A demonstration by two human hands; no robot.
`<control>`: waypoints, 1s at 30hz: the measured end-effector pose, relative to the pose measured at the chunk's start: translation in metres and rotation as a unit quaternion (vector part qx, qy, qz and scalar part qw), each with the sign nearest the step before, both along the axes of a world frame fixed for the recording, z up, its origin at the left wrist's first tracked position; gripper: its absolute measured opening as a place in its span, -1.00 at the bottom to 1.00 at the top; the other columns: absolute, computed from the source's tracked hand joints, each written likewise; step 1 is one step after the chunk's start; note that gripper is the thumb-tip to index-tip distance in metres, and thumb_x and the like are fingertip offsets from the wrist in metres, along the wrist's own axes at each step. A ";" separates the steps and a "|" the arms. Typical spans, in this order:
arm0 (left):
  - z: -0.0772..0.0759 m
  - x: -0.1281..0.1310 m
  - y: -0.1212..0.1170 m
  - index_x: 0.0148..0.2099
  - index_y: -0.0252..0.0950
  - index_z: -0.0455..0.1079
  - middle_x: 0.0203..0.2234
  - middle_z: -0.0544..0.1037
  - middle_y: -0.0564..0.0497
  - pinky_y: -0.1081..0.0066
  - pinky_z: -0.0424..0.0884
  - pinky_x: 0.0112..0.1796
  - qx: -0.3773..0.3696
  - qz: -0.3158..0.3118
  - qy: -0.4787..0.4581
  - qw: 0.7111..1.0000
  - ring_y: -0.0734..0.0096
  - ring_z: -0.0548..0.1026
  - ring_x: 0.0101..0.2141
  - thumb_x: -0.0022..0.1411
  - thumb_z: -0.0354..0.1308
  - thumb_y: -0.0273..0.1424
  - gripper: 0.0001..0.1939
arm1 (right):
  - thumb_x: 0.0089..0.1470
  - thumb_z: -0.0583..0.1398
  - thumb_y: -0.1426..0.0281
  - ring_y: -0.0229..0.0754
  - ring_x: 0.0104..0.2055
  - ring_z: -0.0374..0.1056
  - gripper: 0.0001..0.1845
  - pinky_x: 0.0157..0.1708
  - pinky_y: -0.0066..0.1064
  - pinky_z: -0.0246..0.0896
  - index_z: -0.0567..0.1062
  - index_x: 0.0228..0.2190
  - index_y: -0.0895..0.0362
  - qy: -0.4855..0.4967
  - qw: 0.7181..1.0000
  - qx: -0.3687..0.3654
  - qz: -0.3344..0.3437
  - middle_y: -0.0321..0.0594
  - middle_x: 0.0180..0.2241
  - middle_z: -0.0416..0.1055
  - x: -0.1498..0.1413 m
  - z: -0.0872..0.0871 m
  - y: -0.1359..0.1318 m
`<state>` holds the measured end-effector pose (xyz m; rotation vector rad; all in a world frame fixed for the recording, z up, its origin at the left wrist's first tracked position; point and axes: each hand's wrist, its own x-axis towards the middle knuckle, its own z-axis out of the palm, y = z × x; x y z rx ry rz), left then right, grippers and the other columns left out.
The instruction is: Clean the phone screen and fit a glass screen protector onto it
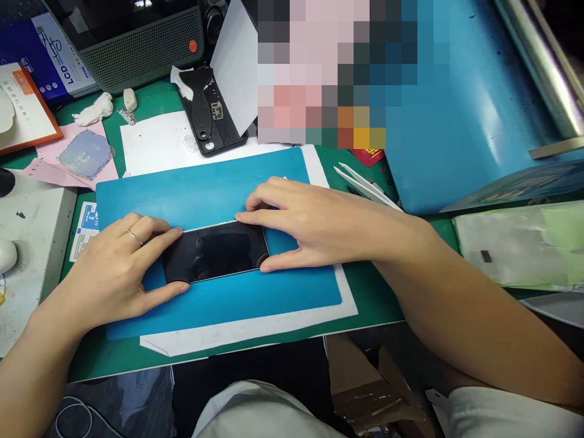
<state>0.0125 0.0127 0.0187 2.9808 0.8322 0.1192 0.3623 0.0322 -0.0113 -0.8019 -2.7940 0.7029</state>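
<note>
A smartphone (219, 252) with a dark, glossy screen lies face up, slightly tilted in view, on a blue mat (296, 289). My left hand (121, 264), with a ring on one finger, grips its left end, thumb on the near edge and fingertips on the far edge. At the right end my right hand (314, 222) closes on it the same way, index finger on the far long edge and thumb by the near right corner. Reflections show on the screen. Under the mat, a sheet of white paper (250, 331) sticks out along the near side.
Behind the mat lie a black phone-shaped part (216, 115) and a grey speaker-like box (141, 61). White tweezers (367, 185) rest right of the mat. A blue machine (438, 121) with a metal bar stands at right; a white device (34, 243) sits left.
</note>
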 end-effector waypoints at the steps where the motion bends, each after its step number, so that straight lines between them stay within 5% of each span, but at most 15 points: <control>1: 0.000 0.000 0.000 0.28 -0.48 0.43 -0.03 0.58 -0.29 0.04 0.61 -0.20 0.001 0.002 -0.004 1.000 0.00 0.55 -0.13 0.54 0.19 -0.10 -0.45 | 0.40 0.26 -0.05 0.18 0.07 0.37 -0.29 0.01 -0.01 0.38 0.54 0.24 0.29 0.000 1.000 0.000 0.000 0.16 0.09 0.48 0.000 0.000 0.000; 8: -0.001 0.000 0.000 0.29 -0.22 0.46 -0.02 0.62 -0.19 0.02 0.64 -0.18 -0.044 0.045 -0.011 0.998 0.00 0.60 -0.13 0.51 0.15 -0.01 -0.49 | 0.40 0.24 -0.08 0.20 0.07 0.39 -0.27 0.01 0.01 0.42 0.55 0.23 0.29 -0.002 1.000 0.014 0.000 0.18 0.09 0.50 -0.001 -0.001 -0.001; 24: -0.005 -0.003 0.001 0.32 -0.28 0.41 -0.02 0.60 -0.23 0.08 0.55 -0.17 -0.031 0.025 -0.018 0.999 -0.01 0.57 -0.14 0.50 0.20 -0.03 -0.46 | 0.40 0.18 -0.19 0.17 0.09 0.37 -0.19 0.02 0.00 0.39 0.54 0.30 0.20 0.030 0.999 -0.036 -0.005 0.12 0.10 0.49 0.004 -0.004 0.003; 30: -0.003 -0.002 0.001 0.31 -0.25 0.40 -0.01 0.60 -0.22 0.06 0.56 -0.15 -0.038 0.029 -0.008 0.999 -0.02 0.57 -0.12 0.50 0.20 -0.05 -0.48 | 0.58 -0.01 0.09 0.07 0.07 0.43 -0.43 0.10 -0.05 0.39 0.65 0.12 0.17 0.072 0.995 -0.057 -0.030 0.06 0.04 0.52 0.002 -0.004 0.008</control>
